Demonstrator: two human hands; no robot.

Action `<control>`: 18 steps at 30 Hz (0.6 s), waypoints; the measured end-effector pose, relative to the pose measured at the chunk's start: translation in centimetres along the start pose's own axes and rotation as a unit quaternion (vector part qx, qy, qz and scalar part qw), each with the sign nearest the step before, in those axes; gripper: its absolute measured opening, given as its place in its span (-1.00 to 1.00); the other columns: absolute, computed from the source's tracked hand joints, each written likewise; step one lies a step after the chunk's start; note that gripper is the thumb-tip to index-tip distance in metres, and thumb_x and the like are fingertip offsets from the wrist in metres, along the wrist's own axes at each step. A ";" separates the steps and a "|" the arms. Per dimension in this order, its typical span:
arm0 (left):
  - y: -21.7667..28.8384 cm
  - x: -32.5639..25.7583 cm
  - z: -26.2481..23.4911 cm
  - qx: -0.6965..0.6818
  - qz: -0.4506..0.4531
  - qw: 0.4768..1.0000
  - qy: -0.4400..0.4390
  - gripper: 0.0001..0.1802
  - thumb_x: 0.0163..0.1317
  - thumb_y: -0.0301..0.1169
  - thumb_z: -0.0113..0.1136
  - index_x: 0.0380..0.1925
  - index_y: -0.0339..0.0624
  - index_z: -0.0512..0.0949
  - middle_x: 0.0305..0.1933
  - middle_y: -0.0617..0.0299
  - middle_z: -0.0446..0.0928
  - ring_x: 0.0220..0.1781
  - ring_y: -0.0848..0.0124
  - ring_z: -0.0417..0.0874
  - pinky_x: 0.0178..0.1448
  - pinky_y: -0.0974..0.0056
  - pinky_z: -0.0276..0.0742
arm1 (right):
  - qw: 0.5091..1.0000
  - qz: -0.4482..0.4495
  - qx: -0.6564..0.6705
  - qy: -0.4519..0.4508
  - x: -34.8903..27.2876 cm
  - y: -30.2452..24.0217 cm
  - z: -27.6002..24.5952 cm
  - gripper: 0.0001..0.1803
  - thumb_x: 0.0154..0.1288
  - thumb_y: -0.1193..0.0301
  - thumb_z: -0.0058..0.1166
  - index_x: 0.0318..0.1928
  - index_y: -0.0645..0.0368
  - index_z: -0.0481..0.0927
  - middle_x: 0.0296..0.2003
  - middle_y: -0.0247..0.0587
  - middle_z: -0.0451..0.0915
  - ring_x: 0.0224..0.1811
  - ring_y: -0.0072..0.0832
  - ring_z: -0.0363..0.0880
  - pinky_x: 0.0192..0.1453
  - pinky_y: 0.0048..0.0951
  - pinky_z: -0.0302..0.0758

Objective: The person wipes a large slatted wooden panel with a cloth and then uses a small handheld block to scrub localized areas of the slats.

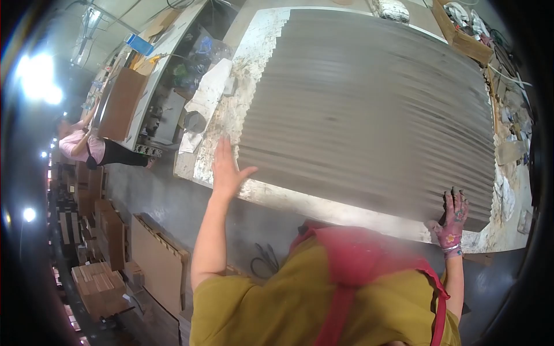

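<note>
Head view comes through on my remote feed with a mustard shirt (265, 311) at 6 o'clock and a red apron (369, 254) between 4 and 5 o'clock. Between 3 and 4 o'clock I see the right hand (452, 222) in what looks like a patterned pink glove with darkened fingertips; its fingers are spread and grip nothing, resting on the slab's near right corner. At 9 o'clock, close to centre, I find the left hand (227, 173), bare, fingers straight and thumb held wide; I cannot tell whether it touches the slab or just the tabletop beside it. The ridged grey slab (358, 121), wavy along its sides, fills the area from centre toward 2 o'clock, flat on a stained white table (323, 207). At 10 o'clock I make out a dark round container (194, 121) near a white sheet (210, 89), and at 2 o'clock a wooden tray (468, 45) of clutter. Cartons (98, 288) pile up at 8 o'clock. Further off, a brown panel (121, 104) stands at 10 o'clock, and at 9 o'clock I see a co-worker (83, 145) in a pink top, arms reaching toward a bench
</note>
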State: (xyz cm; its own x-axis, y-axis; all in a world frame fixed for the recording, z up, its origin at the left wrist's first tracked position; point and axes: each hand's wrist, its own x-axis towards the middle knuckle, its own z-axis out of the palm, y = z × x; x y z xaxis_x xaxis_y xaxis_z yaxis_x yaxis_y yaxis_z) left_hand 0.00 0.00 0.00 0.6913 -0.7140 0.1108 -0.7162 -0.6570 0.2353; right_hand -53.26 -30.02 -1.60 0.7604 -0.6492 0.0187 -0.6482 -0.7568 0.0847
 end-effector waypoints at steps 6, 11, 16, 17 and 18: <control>-0.8 1.0 0.6 -0.150 0.061 0.983 -0.087 0.15 -0.27 -0.35 0.53 0.33 -0.26 0.03 0.31 -0.13 0.22 0.33 -0.02 0.24 0.35 0.11 0.22 | 1.000 0.023 0.003 0.011 1.3 -2.1 -0.6 0.08 -0.13 -0.32 0.05 0.29 0.18 0.21 0.30 0.12 0.16 0.36 0.09 0.05 0.43 0.08 -0.13; -0.9 1.3 1.5 -0.143 0.039 0.987 -0.064 0.15 -0.32 -0.37 0.55 0.32 -0.27 0.07 0.25 -0.12 0.30 0.26 -0.04 0.32 0.29 0.10 0.29 | 1.000 0.014 -0.007 0.020 2.0 -1.6 -0.4 0.05 -0.11 -0.30 0.05 0.28 0.17 0.22 0.30 0.10 0.17 0.35 0.08 0.07 0.41 0.08 -0.12; -0.3 1.4 1.2 -0.133 0.002 0.990 -0.053 0.16 -0.34 -0.41 0.55 0.32 -0.29 0.06 0.20 -0.13 0.36 0.21 -0.03 0.37 0.22 0.12 0.34 | 0.999 0.015 -0.027 0.039 1.7 -1.3 0.6 0.02 -0.06 -0.33 -0.02 0.27 0.15 0.24 0.29 0.09 0.18 0.35 0.07 0.07 0.41 0.10 -0.12; 0.0 1.3 1.2 -0.133 0.006 0.990 -0.051 0.16 -0.34 -0.41 0.55 0.32 -0.29 0.06 0.20 -0.13 0.36 0.21 -0.03 0.37 0.22 0.12 0.34 | 0.999 0.011 -0.024 0.043 1.6 -1.0 0.9 0.02 -0.05 -0.34 -0.03 0.27 0.15 0.25 0.29 0.09 0.19 0.35 0.07 0.07 0.41 0.11 -0.13; 0.2 1.1 1.4 -0.173 -0.044 0.983 -0.050 0.16 -0.33 -0.42 0.54 0.33 -0.29 0.05 0.20 -0.14 0.36 0.21 -0.02 0.38 0.22 0.12 0.34 | 0.999 0.009 -0.023 0.048 1.5 -0.8 1.1 0.01 -0.04 -0.34 -0.05 0.27 0.14 0.25 0.29 0.09 0.19 0.35 0.06 0.07 0.42 0.11 -0.14</control>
State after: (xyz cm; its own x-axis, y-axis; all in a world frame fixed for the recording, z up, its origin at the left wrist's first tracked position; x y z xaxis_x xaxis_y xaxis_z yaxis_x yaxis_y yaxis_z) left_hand 0.46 -1.28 -1.16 0.7236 -0.6900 -0.0154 -0.5672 -0.6072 0.5564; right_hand -51.62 -30.49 -2.74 0.7503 -0.6508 0.1164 -0.6611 -0.7391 0.1290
